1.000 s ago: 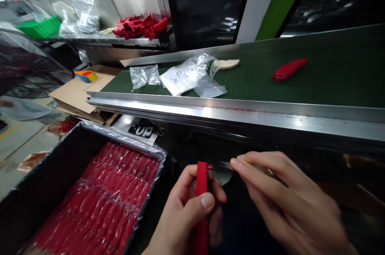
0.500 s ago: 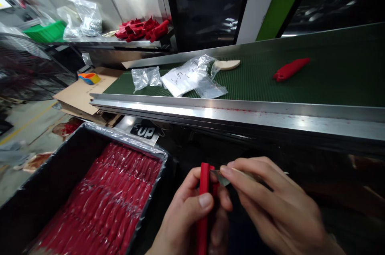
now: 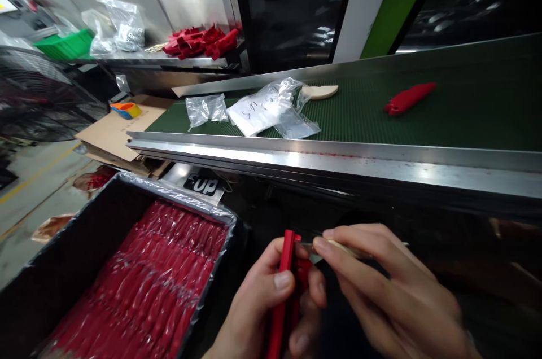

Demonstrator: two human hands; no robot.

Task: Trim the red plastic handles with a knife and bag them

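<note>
My left hand is closed round a long red plastic part, held nearly upright with its top end above the thumb. In my right hand, thumb and fingers pinch a thin-bladed knife with a pale handle. The blade tip meets or lies very near the right side of the red part's upper end; actual contact is hard to make out. Most of the handle is covered by my right fingers. Beyond both hands, another red plastic part lies on the green conveyor belt.
At the lower left, a dark lined crate holds rows of red parts in clear film. Plastic bags and a cream curved piece lie on the belt. Red parts are heaped on a metal shelf. Cardboard bears an orange-yellow tape roll.
The red part has tilted slightly, its lower end shifting left. My right hand and the knife have moved a little to the right.
</note>
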